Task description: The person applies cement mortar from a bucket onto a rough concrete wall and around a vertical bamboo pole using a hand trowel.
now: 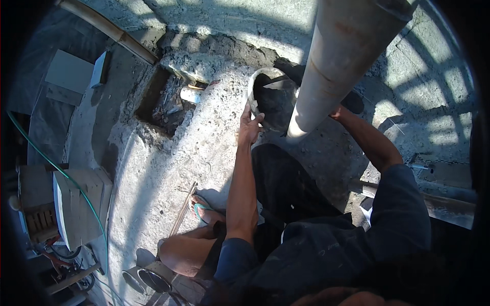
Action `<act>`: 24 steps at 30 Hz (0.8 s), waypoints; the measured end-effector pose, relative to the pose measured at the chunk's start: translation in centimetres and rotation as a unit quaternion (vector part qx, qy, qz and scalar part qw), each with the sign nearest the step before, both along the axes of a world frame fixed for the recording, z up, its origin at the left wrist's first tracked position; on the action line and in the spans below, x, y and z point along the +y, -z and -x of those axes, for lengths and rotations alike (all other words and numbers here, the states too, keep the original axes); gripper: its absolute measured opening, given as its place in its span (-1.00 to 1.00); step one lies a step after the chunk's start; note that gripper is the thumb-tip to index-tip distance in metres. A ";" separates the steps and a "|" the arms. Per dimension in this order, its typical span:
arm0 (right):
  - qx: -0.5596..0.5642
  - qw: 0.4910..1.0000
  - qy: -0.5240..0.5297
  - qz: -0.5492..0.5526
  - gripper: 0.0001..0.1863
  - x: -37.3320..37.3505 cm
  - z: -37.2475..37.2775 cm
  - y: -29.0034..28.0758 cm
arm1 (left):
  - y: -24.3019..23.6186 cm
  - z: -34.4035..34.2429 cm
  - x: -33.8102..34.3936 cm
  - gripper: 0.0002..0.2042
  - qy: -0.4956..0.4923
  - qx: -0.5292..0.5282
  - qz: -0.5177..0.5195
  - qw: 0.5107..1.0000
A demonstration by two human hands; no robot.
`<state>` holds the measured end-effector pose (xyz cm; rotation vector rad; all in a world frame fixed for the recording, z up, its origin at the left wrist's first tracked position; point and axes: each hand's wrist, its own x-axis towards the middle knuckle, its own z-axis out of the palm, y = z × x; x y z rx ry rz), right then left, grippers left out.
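Just left of the thick pipe (347, 56), the left hand (250, 128) grips a round container (251, 88) by its rim; the right hand (336, 112), mostly behind the pipe, I can't make out.

The right hand (335, 111) is largely hidden behind the grey pipe (339, 66), whose upper end is partly cut off by the top edge.

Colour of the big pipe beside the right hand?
Pale grey pipe with rusty brown stains; head view.
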<state>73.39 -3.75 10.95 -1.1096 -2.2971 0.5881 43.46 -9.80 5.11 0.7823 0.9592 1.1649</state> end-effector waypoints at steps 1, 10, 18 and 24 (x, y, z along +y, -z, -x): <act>0.055 0.996 -0.060 -0.030 -0.70 2.5 0.0 1.7 | -0.8 -0.7 0.0 -0.31 0.009 0.001 0.015 1.000; -0.413 0.899 -0.140 -0.042 -0.63 3.6 5.6 -1.5 | 2.0 0.5 -0.2 -0.32 -0.013 0.031 -0.019 0.999; -0.490 0.866 0.006 0.096 -0.59 6.7 7.3 -4.1 | 2.4 -1.2 1.4 -0.36 -0.018 0.139 -0.031 0.990; -0.407 0.872 -0.185 0.197 -0.79 7.4 7.8 -2.3 | 2.1 -0.1 1.5 -0.37 -0.022 0.129 -0.043 0.990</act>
